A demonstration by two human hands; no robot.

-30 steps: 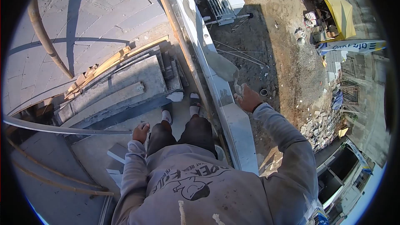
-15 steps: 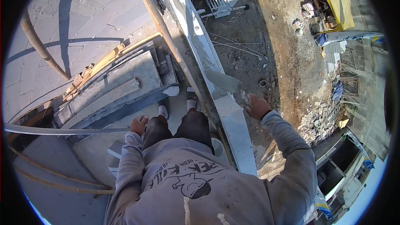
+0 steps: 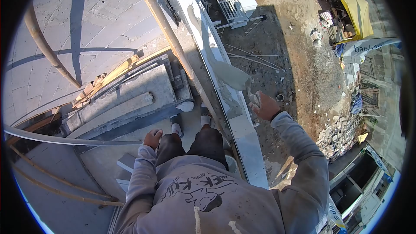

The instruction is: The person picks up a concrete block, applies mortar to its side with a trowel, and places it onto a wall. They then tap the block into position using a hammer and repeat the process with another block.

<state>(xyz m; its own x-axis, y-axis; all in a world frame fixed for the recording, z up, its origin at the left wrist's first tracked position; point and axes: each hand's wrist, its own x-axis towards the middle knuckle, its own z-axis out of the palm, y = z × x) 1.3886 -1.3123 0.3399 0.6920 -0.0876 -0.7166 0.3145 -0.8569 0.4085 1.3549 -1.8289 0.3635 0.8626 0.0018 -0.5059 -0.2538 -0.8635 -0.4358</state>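
Observation:
My right hand [image 3: 265,106] is closed round the handle of a trowel [image 3: 234,77]. The trowel's grey blade lies over the top of a long white block wall [image 3: 247,141]. Wet grey mortar [image 3: 207,45] is spread in a strip along that top, above and beside the blade. My left hand [image 3: 152,139] is near my left knee, its fingers curled; whether it holds anything is too small to make out. A long grey metal strip [image 3: 78,141] ends beside that hand.
A wooden pole [image 3: 173,41] slants along the wall's inner side. Concrete slabs [image 3: 138,97] and timber strips [image 3: 123,71] lie left of my feet. Beyond the wall, far below, are dirt ground [image 3: 303,52], a yellow tarp [image 3: 362,8], rubble [image 3: 340,134] and a metal frame [image 3: 225,0].
My right hand and the trowel have moved slightly up and left along the wall, and the mortar near the blade is spread differently. The whole view has shifted a little.

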